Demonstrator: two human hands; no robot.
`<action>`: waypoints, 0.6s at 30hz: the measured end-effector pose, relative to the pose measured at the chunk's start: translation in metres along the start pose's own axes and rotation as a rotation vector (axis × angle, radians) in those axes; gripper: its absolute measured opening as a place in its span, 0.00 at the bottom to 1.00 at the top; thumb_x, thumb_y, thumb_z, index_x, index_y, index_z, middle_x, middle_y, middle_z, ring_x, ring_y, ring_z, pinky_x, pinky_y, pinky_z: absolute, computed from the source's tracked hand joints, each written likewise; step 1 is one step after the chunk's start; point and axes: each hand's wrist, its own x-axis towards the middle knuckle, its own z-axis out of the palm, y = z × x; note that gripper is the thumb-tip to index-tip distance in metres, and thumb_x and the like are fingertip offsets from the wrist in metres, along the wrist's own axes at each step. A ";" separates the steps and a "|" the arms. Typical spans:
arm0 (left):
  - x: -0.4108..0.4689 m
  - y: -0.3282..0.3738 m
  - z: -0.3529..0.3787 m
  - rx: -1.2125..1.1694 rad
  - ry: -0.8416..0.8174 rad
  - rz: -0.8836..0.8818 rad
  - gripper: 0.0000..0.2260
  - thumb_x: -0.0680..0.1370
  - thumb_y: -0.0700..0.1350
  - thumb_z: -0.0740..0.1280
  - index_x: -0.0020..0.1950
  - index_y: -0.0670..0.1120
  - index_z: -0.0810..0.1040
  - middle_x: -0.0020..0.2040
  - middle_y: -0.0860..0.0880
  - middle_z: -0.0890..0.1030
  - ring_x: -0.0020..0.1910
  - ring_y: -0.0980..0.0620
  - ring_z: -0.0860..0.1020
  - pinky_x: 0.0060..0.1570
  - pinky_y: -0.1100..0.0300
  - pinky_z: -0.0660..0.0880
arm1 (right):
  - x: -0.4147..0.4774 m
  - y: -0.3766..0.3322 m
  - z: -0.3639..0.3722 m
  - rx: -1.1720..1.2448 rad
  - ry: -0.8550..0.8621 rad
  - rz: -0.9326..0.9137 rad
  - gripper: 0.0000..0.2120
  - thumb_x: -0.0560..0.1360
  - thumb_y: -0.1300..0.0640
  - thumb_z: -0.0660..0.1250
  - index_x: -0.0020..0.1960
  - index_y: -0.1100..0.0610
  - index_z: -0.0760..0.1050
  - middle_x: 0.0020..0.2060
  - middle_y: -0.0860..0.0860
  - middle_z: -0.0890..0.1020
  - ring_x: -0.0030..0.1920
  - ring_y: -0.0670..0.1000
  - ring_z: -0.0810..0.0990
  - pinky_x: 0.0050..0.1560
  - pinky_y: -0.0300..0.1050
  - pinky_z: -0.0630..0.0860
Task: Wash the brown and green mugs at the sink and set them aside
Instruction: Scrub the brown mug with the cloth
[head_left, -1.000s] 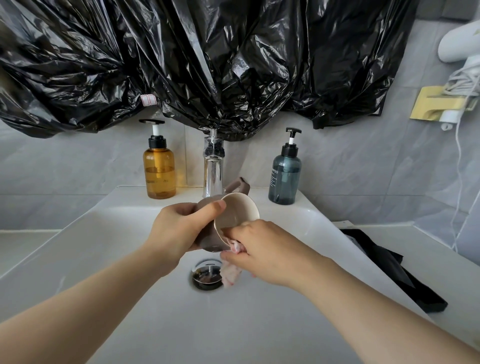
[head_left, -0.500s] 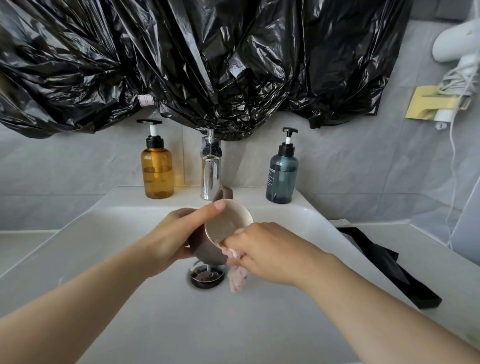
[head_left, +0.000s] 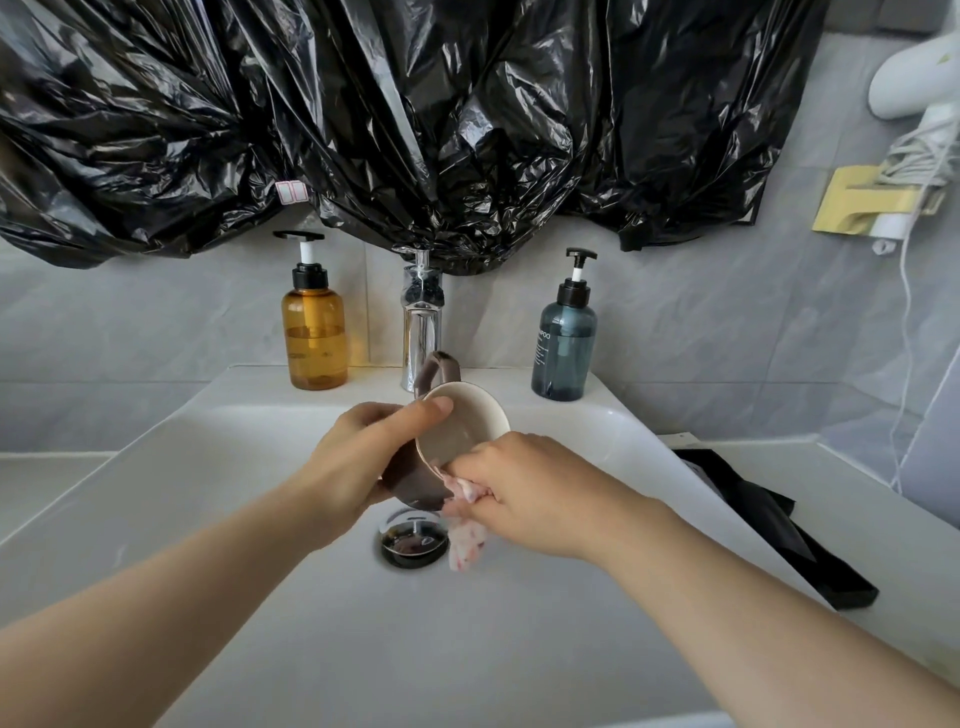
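Black plastic (head_left: 415, 130) overhangs the tap (head_left: 422, 338); left hand (head_left: 358, 467) grips brown mug (head_left: 457, 436), right hand (head_left: 535, 493) pinches cloth (head_left: 467, 545) above drain (head_left: 410, 543).

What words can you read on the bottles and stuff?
"MPOO": on the blue-grey pump bottle, earlier letters hidden round its side.
Small print under it: too small to read.
Dark mark on the amber pump bottle: too blurred to read.
Red boxes on the white tag on the black plastic: no words.
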 end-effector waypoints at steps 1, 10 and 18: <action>0.000 0.002 -0.002 0.009 -0.052 -0.044 0.31 0.63 0.60 0.78 0.57 0.41 0.81 0.42 0.40 0.82 0.38 0.46 0.83 0.46 0.51 0.82 | -0.002 0.001 -0.002 -0.045 0.000 -0.025 0.12 0.79 0.51 0.62 0.38 0.52 0.69 0.40 0.51 0.81 0.40 0.55 0.77 0.39 0.49 0.73; -0.002 0.003 -0.003 -0.053 0.004 -0.124 0.33 0.58 0.58 0.79 0.55 0.38 0.81 0.49 0.39 0.85 0.45 0.41 0.84 0.42 0.51 0.82 | -0.001 -0.005 0.001 0.020 -0.071 -0.004 0.17 0.77 0.46 0.66 0.34 0.50 0.66 0.31 0.46 0.73 0.32 0.46 0.73 0.31 0.42 0.66; -0.004 0.006 -0.003 -0.108 -0.039 -0.039 0.27 0.63 0.54 0.78 0.55 0.39 0.81 0.49 0.37 0.85 0.43 0.43 0.84 0.44 0.49 0.81 | -0.002 -0.005 0.001 0.075 0.006 0.008 0.18 0.78 0.49 0.65 0.32 0.50 0.64 0.37 0.51 0.79 0.37 0.53 0.78 0.38 0.49 0.73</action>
